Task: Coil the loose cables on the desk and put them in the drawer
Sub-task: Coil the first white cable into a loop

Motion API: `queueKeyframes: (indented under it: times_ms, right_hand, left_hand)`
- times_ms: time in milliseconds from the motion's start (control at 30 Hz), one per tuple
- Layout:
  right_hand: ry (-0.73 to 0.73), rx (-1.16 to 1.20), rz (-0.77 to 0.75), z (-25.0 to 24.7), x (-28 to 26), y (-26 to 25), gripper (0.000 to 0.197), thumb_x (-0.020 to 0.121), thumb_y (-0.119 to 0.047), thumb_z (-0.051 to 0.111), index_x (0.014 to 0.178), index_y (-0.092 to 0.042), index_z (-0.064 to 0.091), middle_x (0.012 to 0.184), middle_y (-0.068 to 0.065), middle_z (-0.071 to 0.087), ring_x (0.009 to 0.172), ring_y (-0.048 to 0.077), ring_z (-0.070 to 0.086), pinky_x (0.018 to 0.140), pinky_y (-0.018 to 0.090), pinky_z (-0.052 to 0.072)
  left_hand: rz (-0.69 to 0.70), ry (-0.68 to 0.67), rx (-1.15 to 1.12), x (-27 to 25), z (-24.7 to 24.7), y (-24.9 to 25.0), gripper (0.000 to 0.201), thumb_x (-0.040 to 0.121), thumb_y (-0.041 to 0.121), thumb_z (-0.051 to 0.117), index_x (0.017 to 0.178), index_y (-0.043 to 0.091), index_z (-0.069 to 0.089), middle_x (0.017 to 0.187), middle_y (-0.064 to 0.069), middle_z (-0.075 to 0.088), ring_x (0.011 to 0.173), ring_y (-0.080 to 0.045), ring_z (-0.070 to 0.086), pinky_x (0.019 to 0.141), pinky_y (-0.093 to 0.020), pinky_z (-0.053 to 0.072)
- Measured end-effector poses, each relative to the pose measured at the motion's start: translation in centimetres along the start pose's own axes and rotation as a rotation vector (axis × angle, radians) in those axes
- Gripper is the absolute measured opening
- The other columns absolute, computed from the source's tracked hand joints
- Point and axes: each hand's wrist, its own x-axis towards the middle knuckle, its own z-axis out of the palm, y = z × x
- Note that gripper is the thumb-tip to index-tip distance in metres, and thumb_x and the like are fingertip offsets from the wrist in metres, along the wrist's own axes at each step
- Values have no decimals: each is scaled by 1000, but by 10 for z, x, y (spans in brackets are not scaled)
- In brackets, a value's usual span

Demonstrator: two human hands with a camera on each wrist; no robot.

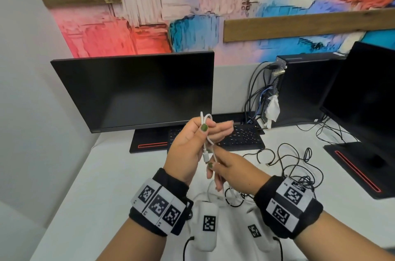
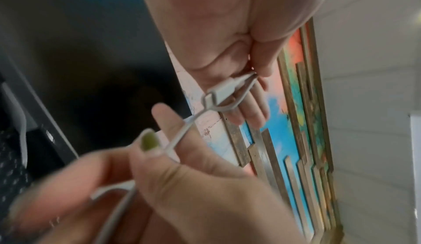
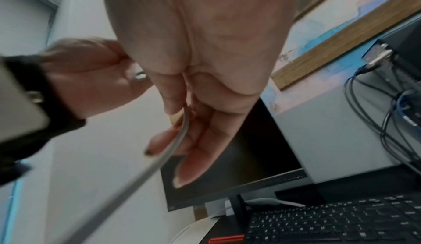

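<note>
A thin white cable is held up above the desk between both hands. My left hand pinches a small loop of it between thumb and fingers, and its connector end lies against the fingers. Just below, my right hand pinches the same cable between thumb and forefinger; the rest trails down to the desk. A tangle of loose black cables lies on the desk to the right. No drawer is in view.
A dark monitor and a black keyboard stand behind the hands. A black computer tower with plugged cables and a second monitor are at the right. Two white sensor pods hang below my wrists.
</note>
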Motion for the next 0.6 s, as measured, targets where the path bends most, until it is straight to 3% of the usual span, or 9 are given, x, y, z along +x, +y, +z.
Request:
queueKeyframes:
  times_ms: [100,133,167,233,267,300,400,500,600]
  right_hand:
    - [-73,24,4,5,-4,-1,39,101,-24,36,88,-61,43,69,3,56,45,16,48,59,45,57]
    - [-86,13,19,4,-5,-1,38,101,-30,36,89,-64,42,68,4,52,44,15,44,51,38,54]
    - [-87,-37,29,3,-5,-1,32,101,-35,35,100,-66,41,65,2,49,45,12,42,49,31,49]
    - [-73,-152,41,0,-5,1,30,100,-40,35,129,-49,40,64,-11,45,54,4,42,62,23,43]
    - [-56,-197,37,-2,-4,1,32,100,-41,36,131,-42,44,65,-16,45,59,0,43,69,23,42]
    - [-28,-240,33,-4,-4,0,31,98,-42,40,128,-40,50,65,-18,46,62,-2,43,71,24,40]
    - [81,-377,-20,-13,-5,-5,20,89,-43,57,106,-37,67,59,-16,54,56,-3,46,59,19,35]
    - [175,-427,-104,-20,-6,-10,9,85,-31,65,92,-29,71,73,-17,60,61,-7,49,60,14,36]
    - [273,-320,-193,-27,-6,-13,3,80,-22,72,80,-25,72,71,-14,59,69,-4,53,61,10,36]
  left_hand:
    - [8,35,46,1,1,-1,23,97,24,36,99,4,48,115,-9,68,111,-23,63,97,-28,48]
    - [1,43,77,1,1,-1,25,96,25,35,100,4,48,115,-8,68,111,-22,63,98,-28,47]
    - [-9,43,118,2,0,-2,28,94,26,35,102,4,50,113,-8,69,110,-21,64,99,-29,47]
    - [-32,32,221,1,-1,-2,29,95,27,34,105,7,52,109,-6,71,107,-18,65,97,-28,48]
    - [-47,34,274,1,-1,-3,27,97,25,34,107,8,53,107,-5,72,105,-16,66,96,-27,48]
    - [-65,44,335,1,-2,-5,25,99,23,35,109,9,54,104,-4,73,102,-13,67,93,-25,49]
    - [-118,79,517,2,-7,-11,21,100,19,38,111,16,56,96,-1,74,93,-5,68,81,-17,51]
    - [-138,85,668,2,-14,-16,21,100,19,39,107,21,59,90,5,73,86,-1,67,76,-11,48]
    - [-127,56,806,0,-17,-18,21,99,22,41,94,26,62,77,14,67,74,4,60,68,-11,43]
